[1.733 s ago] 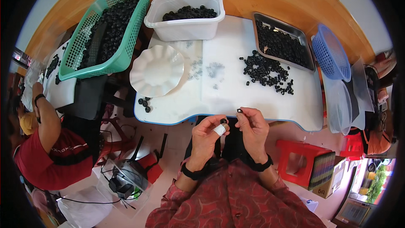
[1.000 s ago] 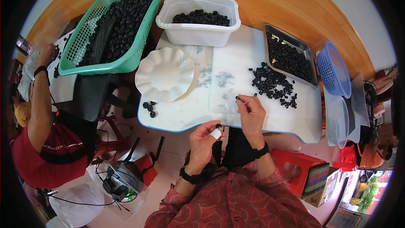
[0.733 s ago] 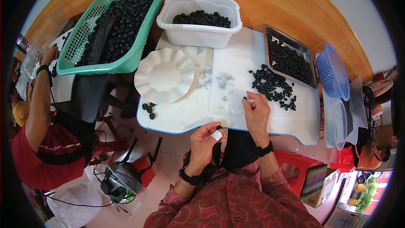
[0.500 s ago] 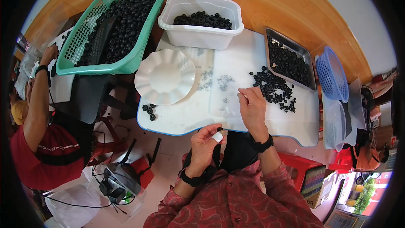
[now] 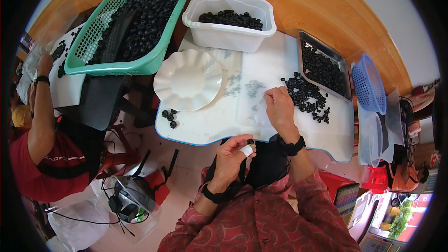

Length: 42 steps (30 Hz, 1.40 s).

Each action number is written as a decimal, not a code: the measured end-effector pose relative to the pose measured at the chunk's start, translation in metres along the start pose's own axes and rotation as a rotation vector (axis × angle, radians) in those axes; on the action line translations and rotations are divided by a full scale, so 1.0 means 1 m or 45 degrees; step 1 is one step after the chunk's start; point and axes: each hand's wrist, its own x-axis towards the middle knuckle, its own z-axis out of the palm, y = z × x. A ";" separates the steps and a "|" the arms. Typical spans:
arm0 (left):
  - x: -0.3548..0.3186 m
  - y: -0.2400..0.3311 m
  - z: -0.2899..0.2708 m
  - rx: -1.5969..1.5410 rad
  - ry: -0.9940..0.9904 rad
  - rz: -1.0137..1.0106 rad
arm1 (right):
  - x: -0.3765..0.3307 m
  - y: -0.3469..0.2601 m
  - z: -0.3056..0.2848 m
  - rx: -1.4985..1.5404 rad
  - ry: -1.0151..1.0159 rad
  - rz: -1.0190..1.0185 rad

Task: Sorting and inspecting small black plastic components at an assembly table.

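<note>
My left hand [image 5: 231, 156] is at the table's front edge, its fingers closed round a small black ring-like part [image 5: 250, 142]. A white wrap [image 5: 246, 150] shows at its fingertips. Over the table, my right hand [image 5: 281, 109] has thumb and forefinger pinched together; anything between them is too small to make out. Beside those fingertips, tiny greyish pieces [image 5: 254, 88] lie scattered on a clear sheet [image 5: 247, 112]. To the right is a loose heap of small black parts [image 5: 305, 95]. Several round black pieces [image 5: 171, 117] sit at the table's left front corner.
A white scalloped plate [image 5: 187, 80] stands left on the white table [image 5: 210, 128]. Behind are a white tub [image 5: 228, 37] and a green basket [image 5: 154, 67] of black parts. A metal tray [image 5: 347, 94] and a blue basket [image 5: 368, 84] stand right. A co-worker's arm [image 5: 39, 112] is at far left.
The view has shifted slightly, so the table things sit a little to the right. My right hand stays pinched by the tiny pieces; my left still holds the black part.
</note>
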 end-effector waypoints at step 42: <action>0.000 0.017 0.000 0.330 -0.318 0.129 | -0.086 -0.041 -0.077 0.646 -0.551 -0.092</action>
